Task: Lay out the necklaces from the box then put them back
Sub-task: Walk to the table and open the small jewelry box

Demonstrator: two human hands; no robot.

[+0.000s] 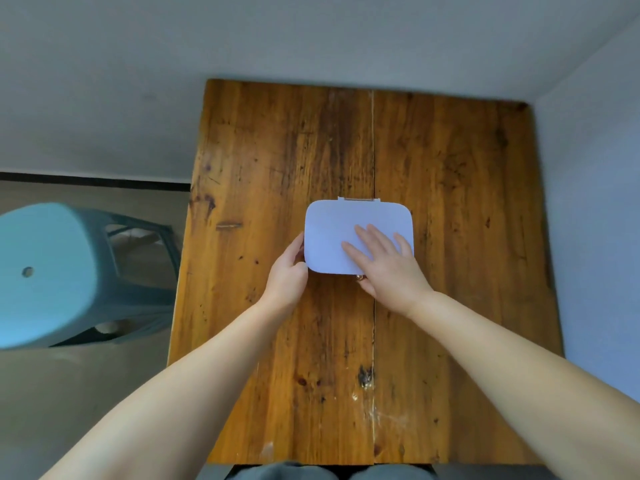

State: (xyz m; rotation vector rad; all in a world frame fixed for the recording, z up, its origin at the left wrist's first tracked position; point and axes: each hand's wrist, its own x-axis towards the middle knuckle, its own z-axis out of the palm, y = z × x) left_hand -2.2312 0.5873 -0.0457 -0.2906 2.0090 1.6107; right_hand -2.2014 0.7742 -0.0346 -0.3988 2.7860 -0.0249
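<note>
Your right hand (388, 268) lies flat on the lid of the white box (332, 233), fingers straight and slightly spread, palm over the lid's near right part and the near edge. It presses or rests on the lid rather than gripping it; the thumb reaches down past the front edge, where a small gold-coloured clasp (360, 278) shows just beside it. Whether the thumb touches the clasp, you cannot tell.

Your left hand (287, 271) is at the box's left side, near the front corner. Its fingers curl against the side wall and the thumb lies along the edge, so it holds the box in a narrow grip from the left. How far the fingers wrap beneath is hidden.

The box is closed, a rounded rectangle with its hinge strip on the far edge. It sits flat on the wooden table (450, 202), around the middle of the top, straddling the long seam that runs between the two boards. No necklace shows outside it; whatever it contains is hidden by the lid.

Both your forearms come in from the bottom corners and meet at the box. Your knees, in grey cloth, show at the table's near edge.

To the left of the table, on the floor, stands a light blue plastic stool (52, 271), well apart from the box. Grey walls close in behind and to the right of the table.
</note>
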